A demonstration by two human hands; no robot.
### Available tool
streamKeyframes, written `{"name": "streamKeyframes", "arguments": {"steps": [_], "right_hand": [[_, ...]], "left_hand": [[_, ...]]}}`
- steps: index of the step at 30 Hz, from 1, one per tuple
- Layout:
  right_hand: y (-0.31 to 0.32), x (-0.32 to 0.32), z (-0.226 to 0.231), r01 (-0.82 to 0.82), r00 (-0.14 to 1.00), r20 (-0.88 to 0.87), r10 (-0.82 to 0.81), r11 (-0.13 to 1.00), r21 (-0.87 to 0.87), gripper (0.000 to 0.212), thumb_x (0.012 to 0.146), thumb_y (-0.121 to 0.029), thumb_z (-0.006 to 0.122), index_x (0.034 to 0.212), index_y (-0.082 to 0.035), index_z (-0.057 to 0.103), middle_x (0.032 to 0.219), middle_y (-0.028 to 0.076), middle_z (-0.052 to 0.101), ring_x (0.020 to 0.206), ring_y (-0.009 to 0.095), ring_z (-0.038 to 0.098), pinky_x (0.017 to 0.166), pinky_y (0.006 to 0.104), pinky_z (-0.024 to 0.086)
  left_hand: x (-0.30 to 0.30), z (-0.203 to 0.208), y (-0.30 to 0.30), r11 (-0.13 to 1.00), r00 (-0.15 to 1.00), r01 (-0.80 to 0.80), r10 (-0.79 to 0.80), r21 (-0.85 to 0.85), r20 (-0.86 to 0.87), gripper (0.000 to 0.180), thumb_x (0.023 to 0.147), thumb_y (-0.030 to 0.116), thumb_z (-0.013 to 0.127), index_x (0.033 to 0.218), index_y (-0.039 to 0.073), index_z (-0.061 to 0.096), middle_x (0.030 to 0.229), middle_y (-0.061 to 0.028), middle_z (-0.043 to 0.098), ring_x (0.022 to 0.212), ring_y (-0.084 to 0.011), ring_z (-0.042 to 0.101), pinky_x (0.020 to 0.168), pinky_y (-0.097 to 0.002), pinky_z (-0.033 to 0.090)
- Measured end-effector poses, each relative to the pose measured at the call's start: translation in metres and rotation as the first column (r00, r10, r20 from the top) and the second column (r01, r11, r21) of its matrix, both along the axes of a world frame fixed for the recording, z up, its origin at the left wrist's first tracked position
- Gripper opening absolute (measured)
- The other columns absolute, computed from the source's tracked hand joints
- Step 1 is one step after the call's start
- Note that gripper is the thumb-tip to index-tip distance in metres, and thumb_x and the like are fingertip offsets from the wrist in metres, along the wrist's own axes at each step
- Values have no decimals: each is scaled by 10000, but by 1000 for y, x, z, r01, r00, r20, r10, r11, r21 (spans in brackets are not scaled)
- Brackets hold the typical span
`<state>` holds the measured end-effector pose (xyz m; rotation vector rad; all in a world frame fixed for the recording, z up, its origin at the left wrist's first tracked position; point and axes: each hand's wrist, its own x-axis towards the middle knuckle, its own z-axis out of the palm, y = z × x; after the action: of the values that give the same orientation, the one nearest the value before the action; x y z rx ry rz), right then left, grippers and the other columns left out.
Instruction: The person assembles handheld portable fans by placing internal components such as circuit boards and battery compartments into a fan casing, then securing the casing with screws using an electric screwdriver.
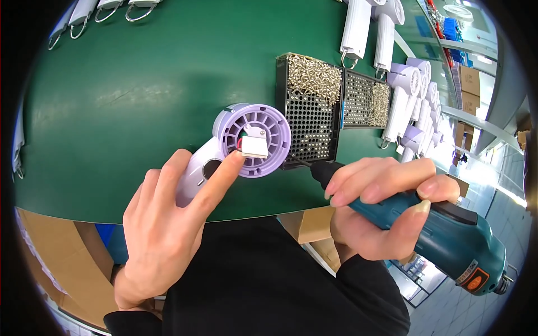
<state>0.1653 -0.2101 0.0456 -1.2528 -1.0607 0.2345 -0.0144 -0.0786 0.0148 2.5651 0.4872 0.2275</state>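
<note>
A small lavender and white handheld blower [283, 134], shaped like a hair dryer, lies on the green table with its round vented end up. My left hand [159, 224] is closed over its white handle. The left index fingertip presses beside a white rectangular block [255, 146] in the middle of the round end, where a bit of red wire shows. In my right hand [386, 196] is a teal electric screwdriver [448, 241], gripped around its body. Its thin bit points left, close to the near edge of a black screw tray [310, 127] and apart from the blower.
A second screw tray [364, 101] adjoins the first on its right. Several lavender and white blowers [412, 112] crowd the table's right side, others [358, 33] lie at the back. White handles with metal loops [109, 4] show at far left. Cardboard boxes [67, 246] stand below the near edge.
</note>
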Motion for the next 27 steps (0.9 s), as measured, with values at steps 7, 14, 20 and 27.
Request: {"name": "streamKeyframes", "arguments": {"steps": [7,14,20,27], "right_hand": [[-1,0,4,14,1000,16,-13,1000,-18,227,964,-214,418,1099,-44,354,745,142,476,390,230,479,365,385,471],[-1,2,0,-44,998,35,45,998,-43,226,967,-217,411,1103,-45,355,748,143,476,390,232,480,363,387,470],[3,-6,8,48,998,24,-50,996,72,248,962,-236,391,1102,-31,383,744,122,459,386,214,449,340,359,442],[13,-12,40,48,998,-42,-39,966,255,337,948,-279,435,1091,26,460,778,103,453,418,174,419,345,319,399]], "left_hand": [[1,2,0,1000,1000,6,-6,-4,8,557,687,-38,738,1202,147,635,1034,-113,545,768,-260,562,611,-360,485],[1,-3,0,1000,999,-12,11,28,43,608,658,-48,692,1218,185,642,1016,-113,528,708,-230,517,574,-337,461],[-1,1,1,1000,999,20,-20,-4,29,544,692,-37,736,1197,142,641,1025,-110,539,748,-250,556,593,-358,481],[-12,-8,0,998,992,55,-58,30,111,625,681,31,653,1267,246,618,999,-130,499,654,-198,478,555,-290,449]]}}
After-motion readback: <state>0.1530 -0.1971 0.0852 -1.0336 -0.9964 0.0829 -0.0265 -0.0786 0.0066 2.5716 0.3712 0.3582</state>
